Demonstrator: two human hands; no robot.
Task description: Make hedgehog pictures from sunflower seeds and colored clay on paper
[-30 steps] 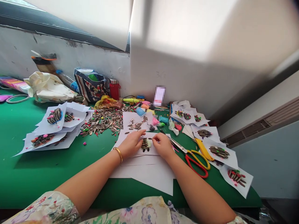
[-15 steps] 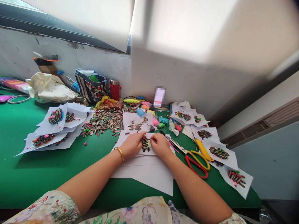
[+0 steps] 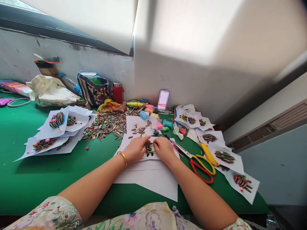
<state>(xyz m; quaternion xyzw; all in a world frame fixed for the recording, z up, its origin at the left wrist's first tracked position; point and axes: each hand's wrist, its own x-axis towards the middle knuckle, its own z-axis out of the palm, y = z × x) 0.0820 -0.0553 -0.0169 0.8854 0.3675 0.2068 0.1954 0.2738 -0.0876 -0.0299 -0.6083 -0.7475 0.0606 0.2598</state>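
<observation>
A: What sits between the two hands?

B: A seed figure [image 3: 150, 149], dark striped seeds lined across a pale green base, lies on a white sheet [image 3: 126, 140] near the middle of the table [image 3: 72, 182].

A: And the grip on either side?

B: The right hand [image 3: 165, 149] has thumb and forefinger pressed together at the figure's right edge; whether a seed is between them is hidden. The left hand [image 3: 136, 148], a gold bracelet [image 3: 122, 158] at its wrist, reaches along the left edge, and I cannot tell whether its fingertips pinch anything.

A: What is close by?

B: More paper [image 3: 155, 183] lies under the sheet, toward the person. Just beyond it, another sheet [image 3: 131, 122] bears loose seeds, beside a heap of seeds [image 3: 109, 125] at left. Scissors [image 3: 202, 166] with one red and one yellow handle rest to the right.

A: Farther out?

B: Decorated sheets stand in a pile [image 3: 61, 132] at left and a row [image 3: 237, 163] at right. A red bottle [image 3: 117, 94] and a striped bag [image 3: 94, 91] stand by the wall [image 3: 103, 60].
</observation>
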